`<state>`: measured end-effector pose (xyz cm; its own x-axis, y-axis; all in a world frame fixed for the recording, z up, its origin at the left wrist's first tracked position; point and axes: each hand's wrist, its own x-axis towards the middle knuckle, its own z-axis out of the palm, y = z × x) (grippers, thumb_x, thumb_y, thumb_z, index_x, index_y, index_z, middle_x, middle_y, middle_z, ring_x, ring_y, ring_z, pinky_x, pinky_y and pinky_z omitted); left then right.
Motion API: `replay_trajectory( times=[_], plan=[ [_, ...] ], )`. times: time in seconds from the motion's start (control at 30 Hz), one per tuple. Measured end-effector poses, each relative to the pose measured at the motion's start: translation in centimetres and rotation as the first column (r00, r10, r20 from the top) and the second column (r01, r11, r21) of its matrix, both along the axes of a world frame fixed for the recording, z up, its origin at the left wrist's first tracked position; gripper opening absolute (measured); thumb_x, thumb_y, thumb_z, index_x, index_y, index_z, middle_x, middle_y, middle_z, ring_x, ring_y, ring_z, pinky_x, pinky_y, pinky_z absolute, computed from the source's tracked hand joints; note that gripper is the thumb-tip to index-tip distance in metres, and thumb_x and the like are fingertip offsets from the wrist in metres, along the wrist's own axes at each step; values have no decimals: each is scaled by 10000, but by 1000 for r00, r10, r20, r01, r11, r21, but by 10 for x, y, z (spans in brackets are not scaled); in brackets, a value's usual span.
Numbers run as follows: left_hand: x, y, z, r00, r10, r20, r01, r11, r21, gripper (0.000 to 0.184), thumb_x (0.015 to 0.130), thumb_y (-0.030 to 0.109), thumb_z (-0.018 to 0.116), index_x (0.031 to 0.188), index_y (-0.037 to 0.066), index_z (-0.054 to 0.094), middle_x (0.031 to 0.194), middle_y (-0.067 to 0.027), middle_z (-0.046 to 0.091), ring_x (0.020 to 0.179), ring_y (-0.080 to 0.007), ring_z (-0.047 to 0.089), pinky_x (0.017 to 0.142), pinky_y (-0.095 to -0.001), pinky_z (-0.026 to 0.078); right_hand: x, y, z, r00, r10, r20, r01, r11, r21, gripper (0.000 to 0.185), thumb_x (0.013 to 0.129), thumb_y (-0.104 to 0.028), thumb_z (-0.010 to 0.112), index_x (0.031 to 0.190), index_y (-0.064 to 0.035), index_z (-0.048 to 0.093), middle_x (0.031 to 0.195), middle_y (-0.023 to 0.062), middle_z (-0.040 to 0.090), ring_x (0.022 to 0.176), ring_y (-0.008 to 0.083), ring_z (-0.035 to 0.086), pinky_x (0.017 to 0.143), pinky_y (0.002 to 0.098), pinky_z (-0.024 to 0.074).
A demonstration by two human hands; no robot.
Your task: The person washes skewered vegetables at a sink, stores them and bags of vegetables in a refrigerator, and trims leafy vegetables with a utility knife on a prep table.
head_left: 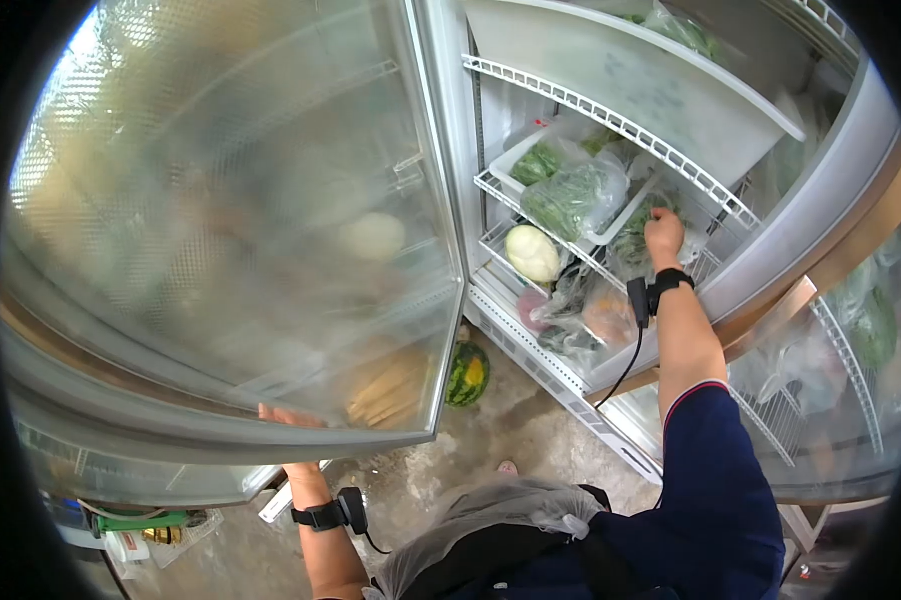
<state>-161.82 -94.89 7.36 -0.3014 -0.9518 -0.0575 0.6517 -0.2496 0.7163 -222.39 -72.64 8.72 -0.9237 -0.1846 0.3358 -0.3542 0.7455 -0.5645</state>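
Observation:
My left hand (pixel 293 416) is at the lower edge of the open glass fridge door (pixel 311 280), fingers hooked around its frame, which hides part of the hand. Inside the fridge, my right hand (pixel 664 236) is closed on a clear plastic bag of leafy greens (pixel 631 238) on the wire shelf. Beside that bag sits another bagged bunch of greens (pixel 569 200), next to a white tray (pixel 511 165) with greens. A pale round vegetable (pixel 533 253) lies one level lower, near several plastic bags (pixel 581 305) of produce.
Overhead, a large white bin (pixel 641 85) rests on a wire shelf (pixel 611 120). A watermelon (pixel 468 374) is on the concrete floor (pixel 511 430) by the door's corner. Another glass door (pixel 821 400) stands at the right, bagged produce behind it.

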Motion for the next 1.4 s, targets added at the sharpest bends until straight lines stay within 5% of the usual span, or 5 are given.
replay_trajectory(
  times=[0.2,0.77,1.0,1.27,1.4],
  plan=[
    [-1,-2,0,1000,17,-16,-17,1000,11,510,913,464,306,501,164,290,427,32,270,431,-125,245,452,-311,237,21,-2,-40,885,-436,164,466,831,-303,580,633,-322,631,1178,-161,515,1318,245,307,1235,377,292,1016,467,252],
    [-7,3,11,998,-50,30,54,984,-170,471,940,406,267,528,179,295,445,47,242,420,-108,225,453,-278,231,69,0,-22,931,-121,-345,220,939,264,257,700,-48,571,956,-47,550,1046,123,497,994,335,451,796,413,461],
    [33,-36,-47,936,-137,-324,168,983,68,489,886,439,424,491,202,259,474,63,325,491,-90,292,506,-305,273,32,-17,-10,972,-235,13,203,865,459,340,765,-134,515,1100,-80,522,1193,100,430,1128,315,378,894,449,384],
    [7,-10,-3,982,-130,-139,133,991,8,476,917,440,321,512,192,287,459,42,279,463,-108,277,494,-303,270,63,-39,28,897,-220,-383,176,973,-148,541,723,-310,571,1185,-49,466,1287,146,392,1170,322,373,952,456,303],
    [8,-17,-10,999,-47,-8,46,996,-71,532,913,477,270,488,163,326,424,15,308,428,-134,264,441,-326,257,86,-113,59,988,157,-10,-156,969,-192,726,673,-330,672,1275,-47,381,1379,211,252,1264,351,274,1018,395,281]
  ],
)
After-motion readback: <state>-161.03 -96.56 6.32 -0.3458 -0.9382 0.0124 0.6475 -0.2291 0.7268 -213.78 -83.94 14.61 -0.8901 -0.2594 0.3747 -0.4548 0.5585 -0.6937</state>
